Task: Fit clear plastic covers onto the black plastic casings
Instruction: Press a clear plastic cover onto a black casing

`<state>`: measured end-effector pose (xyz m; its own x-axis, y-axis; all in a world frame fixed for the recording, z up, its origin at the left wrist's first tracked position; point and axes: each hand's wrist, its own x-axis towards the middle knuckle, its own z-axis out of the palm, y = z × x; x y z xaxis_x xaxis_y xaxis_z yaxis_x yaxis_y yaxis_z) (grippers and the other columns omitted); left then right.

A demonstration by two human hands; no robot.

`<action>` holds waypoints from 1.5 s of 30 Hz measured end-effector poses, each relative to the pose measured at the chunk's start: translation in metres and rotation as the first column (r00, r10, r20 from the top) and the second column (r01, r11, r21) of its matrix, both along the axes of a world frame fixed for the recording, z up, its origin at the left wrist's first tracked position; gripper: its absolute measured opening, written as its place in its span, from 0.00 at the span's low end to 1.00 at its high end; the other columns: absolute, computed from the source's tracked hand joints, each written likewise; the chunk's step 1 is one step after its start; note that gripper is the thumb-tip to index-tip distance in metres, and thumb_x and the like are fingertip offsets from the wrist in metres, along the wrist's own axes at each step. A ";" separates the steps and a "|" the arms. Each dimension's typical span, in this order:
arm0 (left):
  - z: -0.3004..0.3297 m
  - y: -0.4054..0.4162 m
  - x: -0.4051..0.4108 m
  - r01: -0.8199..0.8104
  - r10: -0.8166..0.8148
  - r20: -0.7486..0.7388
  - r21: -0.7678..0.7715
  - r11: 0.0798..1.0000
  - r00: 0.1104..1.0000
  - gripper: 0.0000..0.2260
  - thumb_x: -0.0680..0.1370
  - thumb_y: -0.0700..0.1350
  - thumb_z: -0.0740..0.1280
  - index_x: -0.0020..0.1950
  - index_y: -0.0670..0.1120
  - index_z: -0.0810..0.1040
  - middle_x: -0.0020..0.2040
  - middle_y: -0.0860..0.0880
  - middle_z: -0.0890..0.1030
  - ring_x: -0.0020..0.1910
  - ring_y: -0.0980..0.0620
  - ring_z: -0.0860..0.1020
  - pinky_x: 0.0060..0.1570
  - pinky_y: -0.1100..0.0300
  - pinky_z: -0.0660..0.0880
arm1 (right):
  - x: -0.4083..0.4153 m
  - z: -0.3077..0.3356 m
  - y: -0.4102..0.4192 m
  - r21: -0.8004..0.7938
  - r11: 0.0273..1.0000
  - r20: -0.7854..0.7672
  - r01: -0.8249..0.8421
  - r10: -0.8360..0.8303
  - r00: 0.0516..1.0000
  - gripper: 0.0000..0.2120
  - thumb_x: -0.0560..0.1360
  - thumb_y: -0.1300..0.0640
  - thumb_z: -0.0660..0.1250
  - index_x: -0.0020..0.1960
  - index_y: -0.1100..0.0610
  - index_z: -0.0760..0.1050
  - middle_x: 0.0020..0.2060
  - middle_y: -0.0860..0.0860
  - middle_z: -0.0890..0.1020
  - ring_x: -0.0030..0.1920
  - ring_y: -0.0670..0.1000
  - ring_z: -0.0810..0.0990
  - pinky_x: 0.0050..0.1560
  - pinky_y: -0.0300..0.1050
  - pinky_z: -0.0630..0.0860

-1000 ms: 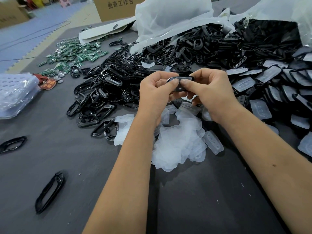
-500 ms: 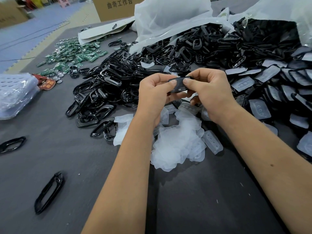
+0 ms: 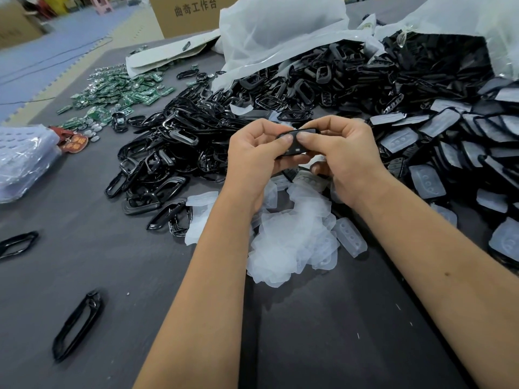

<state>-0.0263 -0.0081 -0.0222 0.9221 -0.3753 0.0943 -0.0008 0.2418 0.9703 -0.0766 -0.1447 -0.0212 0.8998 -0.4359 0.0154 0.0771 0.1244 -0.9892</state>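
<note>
Fingers of left hand (image 3: 254, 155) and right hand (image 3: 344, 155) curled, thumbs pressing a black casing (image 3: 297, 143) held above mid-table (image 3: 140, 276); clear covers (image 3: 292, 237) heaped beneath the wrists (translucent, overlapping); loose black casings (image 3: 179, 153) piled toward the far edge.

Assembly workshop: heaped black casings (image 3: 196, 141), circuit boards (image 3: 112, 96).

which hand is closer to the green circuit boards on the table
Left. The left hand is on the boards' side, though well short of them; the right hand is farther away. Both grip one black casing.
</note>
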 end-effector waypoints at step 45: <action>0.000 0.002 0.000 -0.041 0.041 -0.054 0.002 0.999 0.998 0.07 0.78 0.27 0.68 0.55 0.32 0.81 0.43 0.40 0.85 0.35 0.44 0.85 0.39 0.59 0.82 | 0.002 -0.006 -0.011 -0.415 0.908 0.102 0.057 -0.016 0.995 0.02 0.78 0.61 0.73 0.50 0.57 0.81 0.31 0.52 0.82 0.26 0.53 0.79 0.27 0.52 0.81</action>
<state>-0.0260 -0.0057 -0.0221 0.9404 -0.3373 0.0438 0.0415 0.2415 0.9695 -0.0751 -0.1553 -0.0274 0.8688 -0.4035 0.2870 0.1694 -0.3025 -0.9380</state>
